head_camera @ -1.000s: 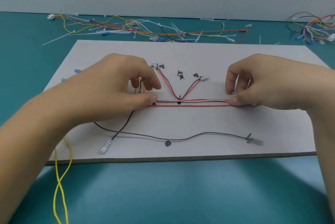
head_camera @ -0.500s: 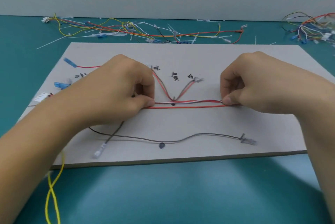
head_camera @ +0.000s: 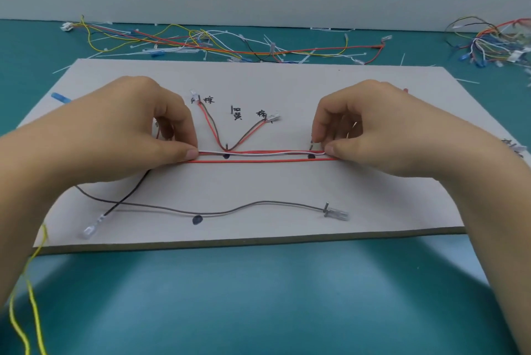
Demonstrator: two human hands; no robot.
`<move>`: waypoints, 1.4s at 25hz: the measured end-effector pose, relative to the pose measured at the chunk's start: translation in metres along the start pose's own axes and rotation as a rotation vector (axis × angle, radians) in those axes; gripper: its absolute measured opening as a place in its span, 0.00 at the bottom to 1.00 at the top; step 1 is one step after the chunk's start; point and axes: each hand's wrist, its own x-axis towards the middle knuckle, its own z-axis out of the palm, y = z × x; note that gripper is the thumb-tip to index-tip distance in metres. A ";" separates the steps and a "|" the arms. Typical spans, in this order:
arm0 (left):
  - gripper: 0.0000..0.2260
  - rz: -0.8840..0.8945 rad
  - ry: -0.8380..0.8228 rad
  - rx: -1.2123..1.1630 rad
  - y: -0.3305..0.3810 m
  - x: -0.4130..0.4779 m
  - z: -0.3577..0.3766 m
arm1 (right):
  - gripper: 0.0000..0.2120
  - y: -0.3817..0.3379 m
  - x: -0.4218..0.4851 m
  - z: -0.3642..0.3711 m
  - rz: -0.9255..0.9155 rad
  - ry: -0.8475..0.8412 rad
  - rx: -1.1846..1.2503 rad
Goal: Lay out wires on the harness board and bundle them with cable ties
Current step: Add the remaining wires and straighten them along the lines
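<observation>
Wires [head_camera: 261, 154] — pinched taut between left hand [head_camera: 135, 130] and right hand [head_camera: 382, 127].

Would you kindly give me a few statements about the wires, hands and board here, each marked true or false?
1. Both hands pinch the straight red and white wires on the grey cardboard harness board. True: left hand, right hand.
2. The loose grey wire near the board's front edge is held. False: no hand touches it.
3. A yellow wire hangs off the board at the left. True.
4. A white cable tie already bundles the straight wires. False: none is visible there.
</observation>
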 end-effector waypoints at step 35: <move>0.04 0.172 0.154 -0.176 0.099 0.033 0.075 | 0.12 0.007 0.013 0.014 -0.097 0.175 0.197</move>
